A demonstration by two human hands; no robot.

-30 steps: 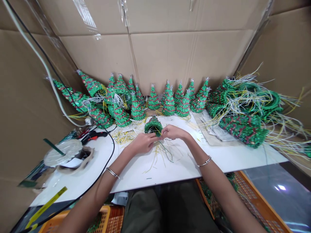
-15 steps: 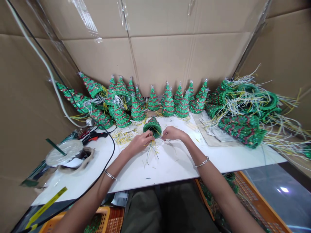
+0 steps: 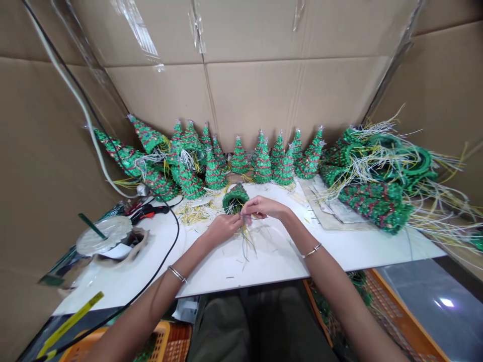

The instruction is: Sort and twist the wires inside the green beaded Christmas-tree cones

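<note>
A small green tinsel Christmas tree [image 3: 231, 198] lies on its side on the white table, its hollow base facing me. Thin white, yellow and green wires [image 3: 247, 239] come out of the base and hang below my fingers. My left hand [image 3: 225, 227] is closed in a pinch on these wires just in front of the opening. Right beside it, my right hand [image 3: 262, 207] also pinches at the wires, its fingertips meeting those of the left. What exactly lies between the fingertips is too small to make out.
Finished-looking trees [image 3: 262, 163] stand in a row at the back by the cardboard wall [image 3: 256, 95]. Trees with long loose wires [image 3: 377, 206] pile up on the right. Wire scraps [image 3: 194, 212], a black and red glue gun [image 3: 149, 212] and a black cable [image 3: 178, 229] lie left.
My right hand has moved left and met my left hand at the wires. My left hand has shifted slightly right. The view has tilted a little.
</note>
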